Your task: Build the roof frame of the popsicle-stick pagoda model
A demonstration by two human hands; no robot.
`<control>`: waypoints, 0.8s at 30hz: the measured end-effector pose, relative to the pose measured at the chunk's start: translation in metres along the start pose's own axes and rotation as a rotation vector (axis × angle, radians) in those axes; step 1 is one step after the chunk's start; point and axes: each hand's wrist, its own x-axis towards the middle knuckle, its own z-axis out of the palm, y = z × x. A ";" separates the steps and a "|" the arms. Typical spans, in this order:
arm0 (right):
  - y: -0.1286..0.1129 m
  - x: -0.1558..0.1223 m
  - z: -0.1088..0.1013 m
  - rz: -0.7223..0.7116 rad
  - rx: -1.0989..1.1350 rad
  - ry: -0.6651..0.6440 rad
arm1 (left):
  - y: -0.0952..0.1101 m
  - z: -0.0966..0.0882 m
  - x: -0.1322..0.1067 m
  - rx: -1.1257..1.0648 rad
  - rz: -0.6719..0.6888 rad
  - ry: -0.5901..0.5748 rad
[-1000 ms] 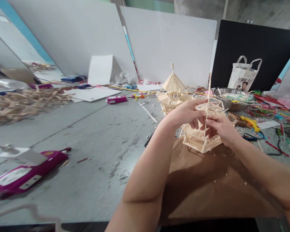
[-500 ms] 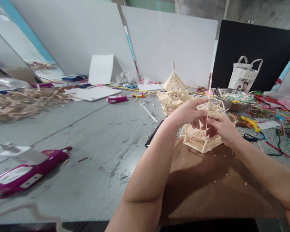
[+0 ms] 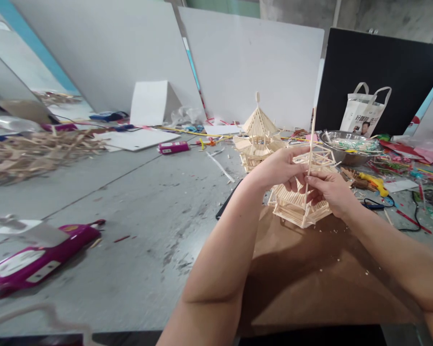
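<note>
A thin wooden stick (image 3: pixel 312 132) stands nearly upright, its lower end at the front corner of a many-sided stick model (image 3: pixel 292 211). My left hand (image 3: pixel 283 168) is closed on the stick from the left, its index finger stretched toward it. From the right, my right hand (image 3: pixel 326 187) pinches the same stick lower down between thumb and fingers. Both hands hide part of the model's upper side. Behind it stands a stick pavilion (image 3: pixel 260 122) with a pointed roof.
A brown sheet (image 3: pixel 310 274) lies under the model. To the right are a yellow glue gun (image 3: pixel 377 183), a metal bowl (image 3: pixel 350 154) and a white bag (image 3: pixel 362 115). Purple power strips (image 3: pixel 68 247) and a pile of wooden sticks (image 3: pixel 39 154) lie to the left. A dark flat object (image 3: pixel 229 199) is beside my left forearm.
The view has shifted very slightly. Both hands keep the same hold on the upright stick, and the model stays in place.
</note>
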 end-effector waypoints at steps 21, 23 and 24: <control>0.002 0.002 0.000 0.003 0.016 0.003 | 0.004 0.002 -0.001 0.020 -0.040 0.024; 0.002 0.002 0.000 0.001 0.019 -0.006 | 0.004 0.003 -0.001 0.023 -0.041 0.027; 0.002 0.002 0.000 0.001 0.021 -0.009 | 0.004 0.003 -0.001 0.025 -0.043 0.031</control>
